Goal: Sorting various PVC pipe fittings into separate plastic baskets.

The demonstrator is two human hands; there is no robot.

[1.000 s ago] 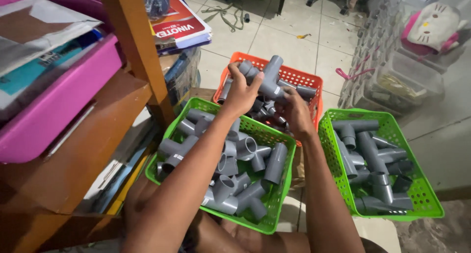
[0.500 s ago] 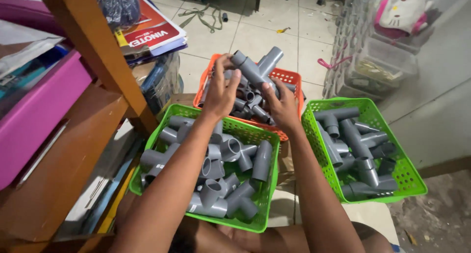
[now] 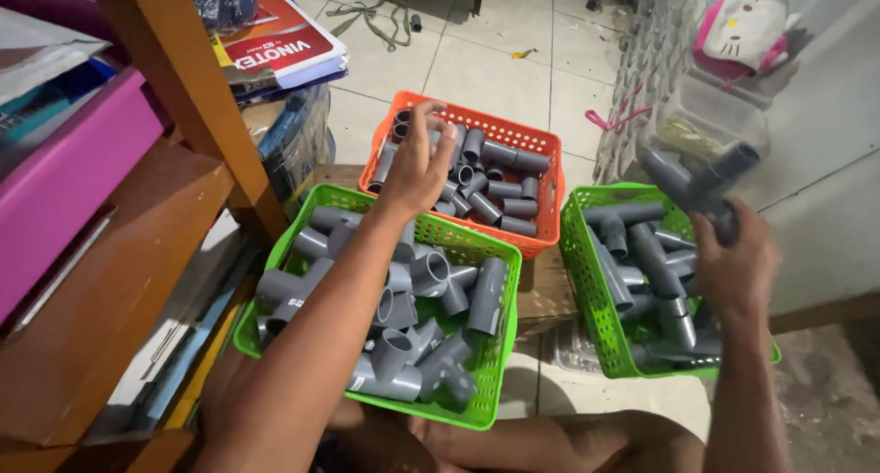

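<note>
- Over the orange basket (image 3: 477, 117), only the left hand (image 3: 417, 166) now; a second ago shared that spot with the right hand, both closed around one grey assembly.
- Reaches down among the short pipe lengths (image 3: 500, 191) in that basket, back of the hand turned up, thumb raised, fingers (image 3: 401, 134) curled downward; cannot tell whether anything is pinched beneath them.
- Off to the right, well apart from the left: right hand (image 3: 733, 262), swung across and lifted above the right green basket (image 3: 576, 253).
- Grips the joined pipe piece (image 3: 701, 184), fingers wrapped tight round its lower end; looks like a tee with a straight length pushed in, blurred by motion, held in the air and touching neither basket nor contents.
- Below it, longer elbows and straight pieces lying loose in the right green basket, seemingly as half a second ago.
- Between the two arms, the middle green basket (image 3: 414, 409), full of tee fittings (image 3: 431, 273); crossed by the left forearm, touched by neither hand.
- Judged from the split: two-handed hold on the assembly over, piece now carried by the right hand alone, left hand freed and back among the loose short lengths.
- Beside all this, a wooden shelf post (image 3: 197, 97) and a pink box (image 3: 64, 180) at left, tiled floor (image 3: 486, 60) beyond.
</note>
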